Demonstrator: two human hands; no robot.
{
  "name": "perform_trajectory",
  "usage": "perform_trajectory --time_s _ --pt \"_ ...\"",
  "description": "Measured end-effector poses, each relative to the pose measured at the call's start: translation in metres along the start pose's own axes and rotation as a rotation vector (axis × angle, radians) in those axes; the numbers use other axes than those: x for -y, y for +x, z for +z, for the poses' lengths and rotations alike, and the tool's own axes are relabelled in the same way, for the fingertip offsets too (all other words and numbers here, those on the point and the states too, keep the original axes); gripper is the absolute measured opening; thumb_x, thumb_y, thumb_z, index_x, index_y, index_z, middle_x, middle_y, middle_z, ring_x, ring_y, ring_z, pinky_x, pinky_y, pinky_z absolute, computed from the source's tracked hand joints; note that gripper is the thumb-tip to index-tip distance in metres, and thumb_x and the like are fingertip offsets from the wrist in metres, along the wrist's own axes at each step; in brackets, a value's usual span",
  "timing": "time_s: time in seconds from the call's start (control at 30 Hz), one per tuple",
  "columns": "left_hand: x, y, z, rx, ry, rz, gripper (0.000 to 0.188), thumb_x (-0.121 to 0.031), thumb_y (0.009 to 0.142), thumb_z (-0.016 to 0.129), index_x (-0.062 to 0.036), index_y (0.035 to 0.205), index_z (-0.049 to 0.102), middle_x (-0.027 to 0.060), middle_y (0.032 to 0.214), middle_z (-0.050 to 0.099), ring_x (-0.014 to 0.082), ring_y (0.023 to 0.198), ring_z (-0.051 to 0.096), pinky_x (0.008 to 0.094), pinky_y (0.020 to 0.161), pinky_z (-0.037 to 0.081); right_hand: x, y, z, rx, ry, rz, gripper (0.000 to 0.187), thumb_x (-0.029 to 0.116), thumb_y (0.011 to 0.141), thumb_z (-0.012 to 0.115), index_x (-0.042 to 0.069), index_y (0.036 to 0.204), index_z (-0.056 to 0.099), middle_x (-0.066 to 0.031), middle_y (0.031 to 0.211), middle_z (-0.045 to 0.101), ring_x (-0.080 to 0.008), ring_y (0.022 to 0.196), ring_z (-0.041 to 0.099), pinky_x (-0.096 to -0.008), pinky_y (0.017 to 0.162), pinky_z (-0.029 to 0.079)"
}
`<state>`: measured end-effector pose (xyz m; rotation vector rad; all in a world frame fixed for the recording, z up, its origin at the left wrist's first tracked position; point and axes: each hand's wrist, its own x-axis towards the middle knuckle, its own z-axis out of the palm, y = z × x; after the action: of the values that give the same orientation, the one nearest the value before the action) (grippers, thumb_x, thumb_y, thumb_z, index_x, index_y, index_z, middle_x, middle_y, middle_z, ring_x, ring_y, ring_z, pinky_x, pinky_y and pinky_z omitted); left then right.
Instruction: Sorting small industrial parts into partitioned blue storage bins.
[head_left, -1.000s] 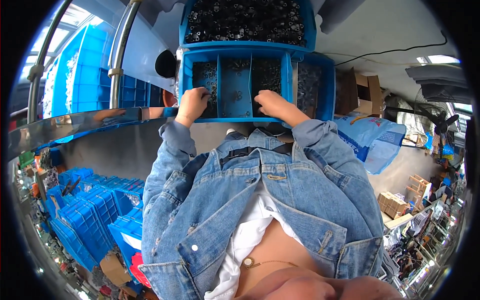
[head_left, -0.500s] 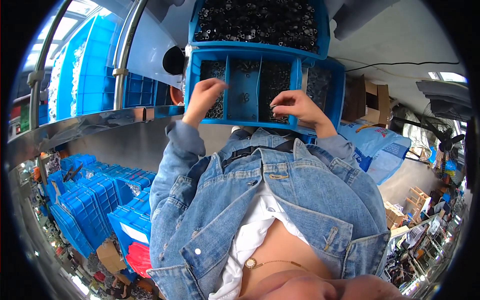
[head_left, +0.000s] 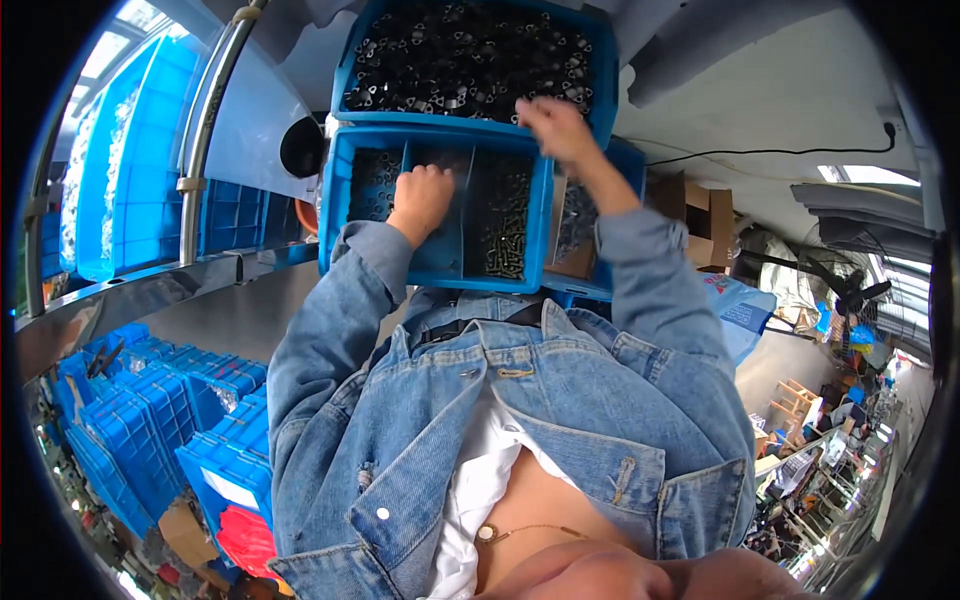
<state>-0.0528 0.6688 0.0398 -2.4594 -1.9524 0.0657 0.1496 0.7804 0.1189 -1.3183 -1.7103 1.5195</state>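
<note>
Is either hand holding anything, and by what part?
It cannot be told: the curled, bare left hand hides any grip; the bare right hand is blurred.

Blue crates [head_left: 140,430] are crowding the lower left.
A red bundle [head_left: 246,540] is lying beside them; at right, a black cable [head_left: 770,157] is running near an open cardboard box [head_left: 690,222].

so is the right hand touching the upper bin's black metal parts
Cannot tell: head view shows the blurred right hand overlapping the black metal parts, hiding any contact.
</note>
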Motion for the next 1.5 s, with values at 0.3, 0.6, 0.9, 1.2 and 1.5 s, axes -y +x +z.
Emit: perform_trajectory --time_s 0.3,0.6,0.9,1.2,1.5 --pt "0.008 -0.085 -0.051 0.18 -1.157 -0.323 0.014 -0.014 0.076 0.061 -0.0012 0.082 0.06 0.0041 0.068 0.059 0.0129 0.063 0.056 0.0265 0.054 0.044 -0.031 0.13 -0.008 0.285 -1.404 -0.289 0.034 0.032 0.082 0.057 -0.002 0.085 0.06 -0.021 0.079 0.061 -0.0372 0.078 0.061 -0.0458 0.067 0.049" --pt "0.025 -0.145 -0.08 0.127 -1.377 -0.482 0.015 -0.014 0.076 0.063 -0.0001 0.08 0.059 0.0031 0.065 0.056 0.0106 0.06 0.051 0.0261 0.055 0.042 0.012 0.001 -0.01 0.643 0.696 0.421 0.017 0.022 0.084 0.047 0.006 0.085 0.051 -0.0025 0.067 0.047 -0.0065 0.055 0.039 -0.017 0.042 0.032" --pt "-0.011 -0.084 -0.139 -0.17 -0.71 0.179 0.015 -0.008 0.071 0.064 0.0002 0.08 0.055 0.0096 0.076 0.055 0.0219 0.07 0.057 0.0321 0.059 0.046 -0.034 -0.105 0.096 0.291 1.441 0.499 0.028 0.022 0.087 0.046 0.0 0.101 0.056 -0.0155 0.102 0.059 -0.027 0.099 0.056 -0.0374 0.084 0.046" --pt "-0.043 -0.065 -0.099 -0.204 -0.691 0.433 0.014 -0.004 0.07 0.062 -0.0027 0.084 0.058 0.0113 0.084 0.055 0.0287 0.08 0.057 0.0361 0.064 0.048 -0.062 -0.131 0.099 0.023 1.387 0.383 0.029 0.022 0.091 0.042 -0.003 0.098 0.054 -0.0163 0.103 0.058 -0.0293 0.101 0.054 -0.0403 0.088 0.044" --pt "0.045 -0.181 -0.062 -0.191 -0.881 -0.014 0.016 -0.005 0.074 0.063 -0.0073 0.091 0.061 0.0094 0.079 0.056 0.0261 0.072 0.059 0.0344 0.062 0.048 -0.036 -0.114 0.119 -0.085 1.61 0.606 0.027 0.018 0.092 0.042 -0.006 0.099 0.052 -0.0199 0.105 0.055 -0.0358 0.109 0.049 -0.0431 0.095 0.042"
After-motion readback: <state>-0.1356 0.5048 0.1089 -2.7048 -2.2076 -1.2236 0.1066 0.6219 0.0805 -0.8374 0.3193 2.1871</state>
